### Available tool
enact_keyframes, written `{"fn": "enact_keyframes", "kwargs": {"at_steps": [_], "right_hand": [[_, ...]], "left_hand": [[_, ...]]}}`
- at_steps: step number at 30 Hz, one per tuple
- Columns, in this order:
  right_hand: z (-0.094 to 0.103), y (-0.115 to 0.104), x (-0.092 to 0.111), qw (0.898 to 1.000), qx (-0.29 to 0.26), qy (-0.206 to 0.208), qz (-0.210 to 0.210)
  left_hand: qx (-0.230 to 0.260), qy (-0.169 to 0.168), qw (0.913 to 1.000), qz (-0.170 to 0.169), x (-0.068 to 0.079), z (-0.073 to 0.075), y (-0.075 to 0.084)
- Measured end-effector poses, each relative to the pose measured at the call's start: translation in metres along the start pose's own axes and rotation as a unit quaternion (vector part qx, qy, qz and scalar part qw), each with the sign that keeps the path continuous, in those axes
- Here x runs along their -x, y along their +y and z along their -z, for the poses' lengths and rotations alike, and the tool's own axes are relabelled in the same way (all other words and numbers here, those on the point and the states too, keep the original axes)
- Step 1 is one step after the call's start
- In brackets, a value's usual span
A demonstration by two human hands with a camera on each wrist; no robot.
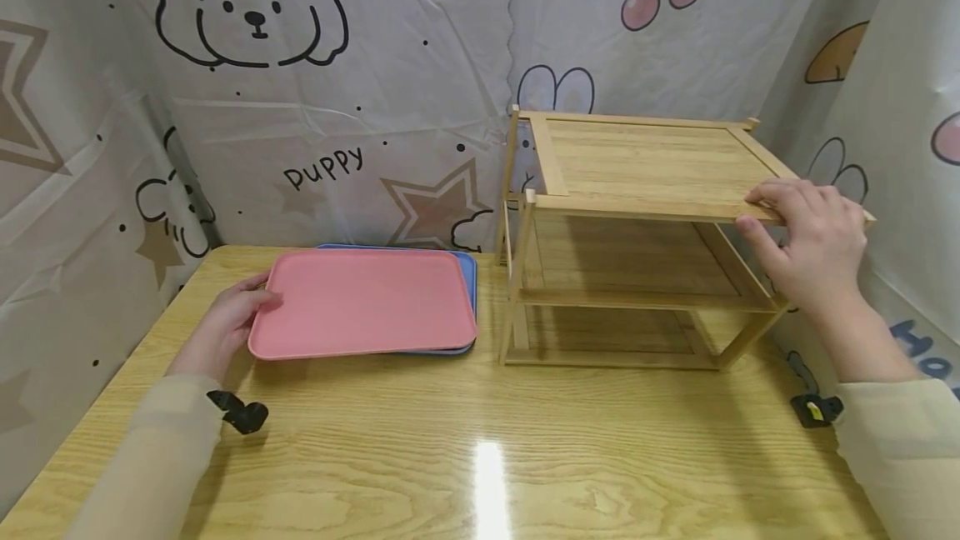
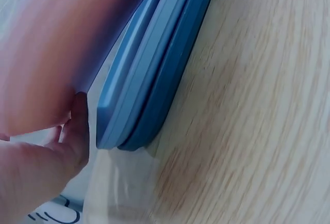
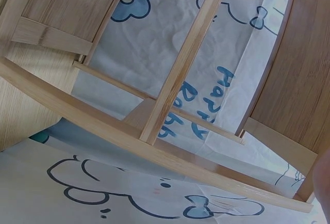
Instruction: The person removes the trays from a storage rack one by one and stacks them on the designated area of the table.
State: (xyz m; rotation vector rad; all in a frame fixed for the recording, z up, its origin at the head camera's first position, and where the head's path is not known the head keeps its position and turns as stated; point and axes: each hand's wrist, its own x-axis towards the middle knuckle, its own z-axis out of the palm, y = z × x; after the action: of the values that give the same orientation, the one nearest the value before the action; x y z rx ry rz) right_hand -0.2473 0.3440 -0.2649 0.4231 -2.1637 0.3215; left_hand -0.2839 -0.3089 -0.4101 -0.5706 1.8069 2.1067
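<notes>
My left hand (image 1: 221,327) grips the left end of a pink rectangular tray (image 1: 367,302), thumb over the rim and the other fingers underneath. Below it lies a stack of blue trays (image 2: 149,79), mostly covered in the head view. The left wrist view shows a gap between the pink tray (image 2: 46,53) and the blue stack near my fingers. On the right stands a wooden tiered rack (image 1: 652,165). My right hand (image 1: 813,240) holds its top board at the front right, fingers on top and thumb at the front edge.
All of this stands on a wood-grain table (image 1: 375,448). A printed curtain (image 1: 420,107) hangs close behind the rack and trays, and along both sides. The rack's middle shelf (image 1: 637,261) and bottom shelf (image 1: 615,332) face the front.
</notes>
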Motion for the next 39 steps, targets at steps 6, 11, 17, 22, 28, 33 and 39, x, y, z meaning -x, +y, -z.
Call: {"fn": "enact_keyframes", "kwargs": {"at_steps": [6, 11, 17, 22, 28, 33, 39], "right_hand": [[0.000, 0.000, 0.000, 1.000, 0.001, 0.000, 0.000], [0.000, 0.000, -0.001, 1.000, 0.000, -0.002, 0.001], [0.000, 0.000, 0.000, 1.000, -0.002, 0.000, -0.001], [-0.001, 0.000, 0.001, 1.000, -0.003, 0.003, -0.002], [-0.001, 0.000, 0.001, 1.000, -0.003, 0.005, -0.001], [-0.001, 0.000, 0.001, 1.000, -0.004, 0.004, -0.001], [-0.001, -0.001, 0.000, 1.000, -0.002, 0.000, -0.003]], "left_hand": [[-0.019, -0.028, 0.9988, -0.037, 0.001, 0.006, -0.002], [-0.065, -0.038, 0.9953, -0.061, 0.000, 0.008, -0.003], [-0.145, 0.022, 0.9843, -0.099, -0.003, 0.003, -0.005], [-0.174, 0.061, 0.9741, -0.131, -0.006, -0.001, -0.010], [-0.178, 0.086, 0.9676, -0.157, -0.014, -0.004, -0.017], [-0.191, 0.117, 0.9608, -0.163, -0.020, -0.008, -0.022], [-0.213, 0.140, 0.9490, -0.186, -0.026, -0.013, -0.023]]}}
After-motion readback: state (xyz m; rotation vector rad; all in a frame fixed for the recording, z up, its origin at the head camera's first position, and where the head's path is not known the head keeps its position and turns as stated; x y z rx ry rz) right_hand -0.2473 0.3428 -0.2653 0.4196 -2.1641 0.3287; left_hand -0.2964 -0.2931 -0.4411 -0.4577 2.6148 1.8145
